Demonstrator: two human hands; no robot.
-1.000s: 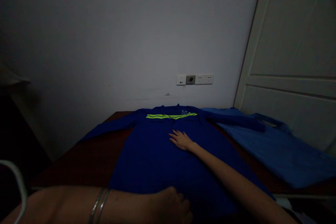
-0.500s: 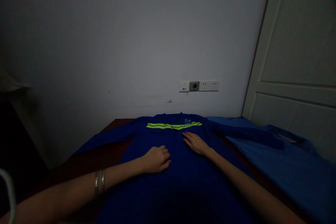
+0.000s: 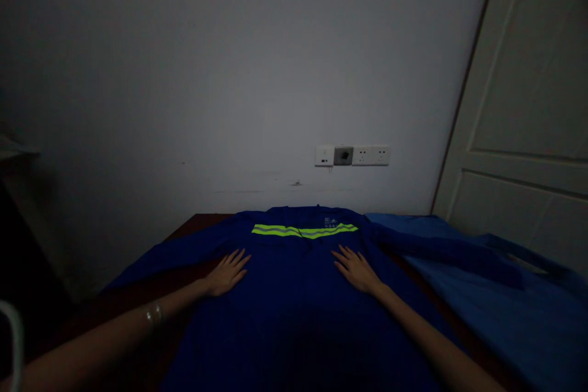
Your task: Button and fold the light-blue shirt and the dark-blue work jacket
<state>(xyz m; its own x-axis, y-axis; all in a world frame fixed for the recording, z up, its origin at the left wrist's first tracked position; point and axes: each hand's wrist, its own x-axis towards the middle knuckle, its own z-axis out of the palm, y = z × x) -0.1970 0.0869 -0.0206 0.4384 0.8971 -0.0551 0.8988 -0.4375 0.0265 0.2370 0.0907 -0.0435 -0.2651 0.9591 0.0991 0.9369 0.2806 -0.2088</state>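
Observation:
A dark blue long-sleeved work jacket [image 3: 294, 294] lies spread out, its collar end toward the wall. Across its chest runs a yellow-green reflective stripe [image 3: 275, 231], with small pale print above it on the right. My left hand [image 3: 227, 272] rests flat on the jacket's left side, below the stripe, fingers spread. On the right side of the chest, my right hand [image 3: 356, 268] also lies flat with its fingers apart. Neither hand grips the cloth. The lower part of the jacket fades into shadow.
Under the jacket is a dark reddish-brown table [image 3: 184, 226]. A lighter blue garment [image 3: 496, 300] lies to the right, with the jacket's right sleeve over it. Behind stands a wall with sockets [image 3: 370, 155]; a panelled door [image 3: 528, 135] is at the right.
My left hand has moved left from the jacket's middle to its side, and its curled fingers have spread. My right hand has shifted slightly right and stays flat.

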